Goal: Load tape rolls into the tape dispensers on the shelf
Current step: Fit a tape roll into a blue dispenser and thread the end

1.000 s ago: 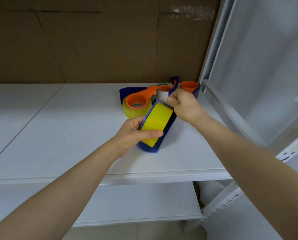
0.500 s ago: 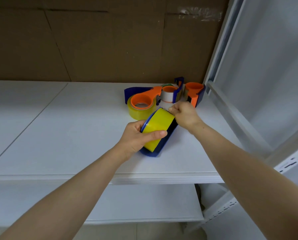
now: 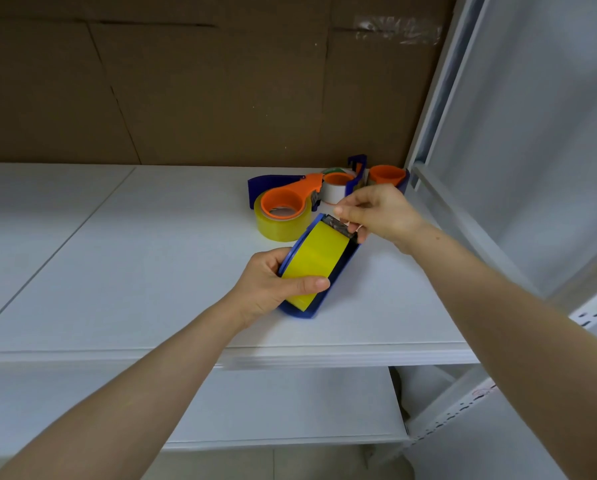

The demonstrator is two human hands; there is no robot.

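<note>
Gripping the yellow tape roll (image 3: pixel 312 263) in its blue dispenser (image 3: pixel 328 294) near the shelf's (image 3: pixel 151 289) front edge, the left hand (image 3: pixel 267 285) clamps the light, stiff sides, while the right hand (image 3: pixel 376 211) pinches the sticky, flimsy tape end at the cutter

Brown cardboard backing (image 3: pixel 193 91) spans twelve o'clock behind the white shelf (image 3: pixel 123 258), a white metal upright (image 3: pixel 439 98) at two o'clock.

Brown cardboard panel (image 3: pixel 203 91) lining the back wall, a patch of clear tape (image 3: pixel 397 29) near its upper right; white metal upright (image 3: pixel 439 88) at right; lower white board (image 3: pixel 255 407) beneath
</note>
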